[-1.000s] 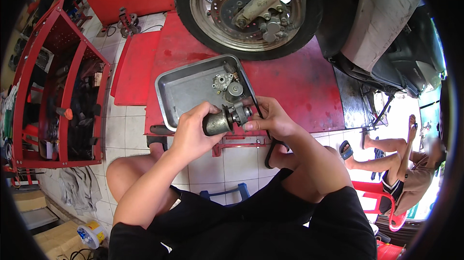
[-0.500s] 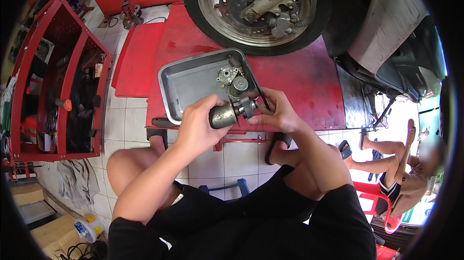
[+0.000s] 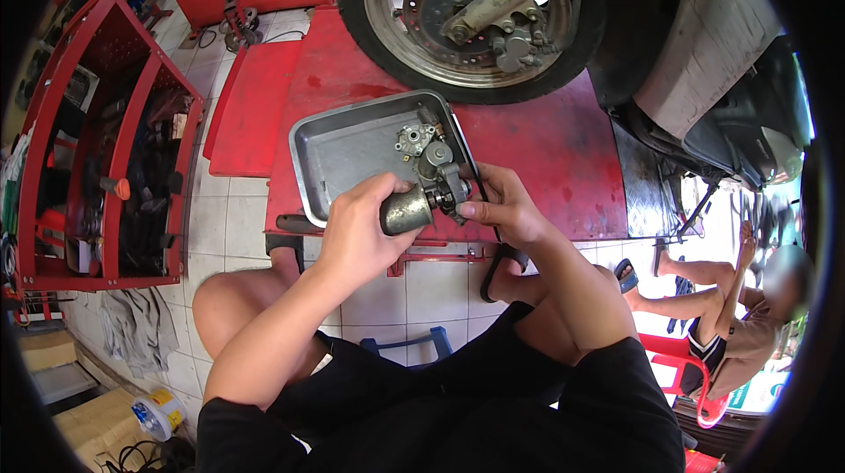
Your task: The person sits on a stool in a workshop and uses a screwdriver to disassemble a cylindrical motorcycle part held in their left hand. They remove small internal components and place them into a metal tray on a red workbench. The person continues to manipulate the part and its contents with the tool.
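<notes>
My left hand (image 3: 363, 220) is closed around a worn, grey metal cylinder (image 3: 405, 212), which looks like a small motor housing. At its right end sits a darker metal end piece (image 3: 452, 191) with a shaft portion between them. My right hand (image 3: 503, 207) pinches this end piece between thumb and fingers. A black cable (image 3: 466, 140) runs past the right fingers and over the tray's edge. Both hands are over the near right corner of a grey metal tray (image 3: 302, 176). Inside it lie a cast metal part (image 3: 415, 139) and a round-capped part (image 3: 437, 154).
The tray rests on a red work platform (image 3: 546, 156). Beyond it stands a motorcycle wheel (image 3: 466, 90) with a brake disc. A black-handled tool (image 3: 297, 224) lies at the near edge. A red tool cabinet (image 3: 106, 282) is left; a seated person (image 3: 748, 332) is right.
My right hand has shifted slightly down, and the end piece has turned and tilted against the cylinder. The cable now hangs lower past my fingers. My left hand stays nearly still.
</notes>
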Action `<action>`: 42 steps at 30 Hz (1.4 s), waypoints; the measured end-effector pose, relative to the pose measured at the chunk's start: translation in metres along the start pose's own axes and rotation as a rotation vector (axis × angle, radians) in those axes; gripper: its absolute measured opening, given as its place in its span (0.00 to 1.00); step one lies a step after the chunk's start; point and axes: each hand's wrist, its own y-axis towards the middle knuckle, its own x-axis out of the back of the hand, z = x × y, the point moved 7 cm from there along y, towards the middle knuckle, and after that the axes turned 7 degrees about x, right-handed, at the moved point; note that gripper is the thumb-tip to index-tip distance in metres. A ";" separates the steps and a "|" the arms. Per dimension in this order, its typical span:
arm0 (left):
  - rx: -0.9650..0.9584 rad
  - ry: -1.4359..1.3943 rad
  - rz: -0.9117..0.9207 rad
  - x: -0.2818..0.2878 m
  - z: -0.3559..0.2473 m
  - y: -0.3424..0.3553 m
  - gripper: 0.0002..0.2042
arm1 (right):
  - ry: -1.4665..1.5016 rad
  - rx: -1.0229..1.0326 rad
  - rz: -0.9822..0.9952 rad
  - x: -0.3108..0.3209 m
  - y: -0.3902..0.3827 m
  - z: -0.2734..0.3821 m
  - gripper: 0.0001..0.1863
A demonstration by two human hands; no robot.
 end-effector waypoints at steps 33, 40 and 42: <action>0.127 -0.219 0.024 -0.008 0.002 0.004 0.21 | -0.117 0.126 0.022 0.004 -0.005 0.020 0.29; 0.105 -0.134 0.040 -0.003 -0.004 0.007 0.20 | -0.037 0.040 0.022 0.004 -0.004 0.010 0.28; 0.098 -0.067 0.050 -0.002 -0.006 0.007 0.20 | -0.040 0.048 0.008 0.003 -0.004 0.009 0.28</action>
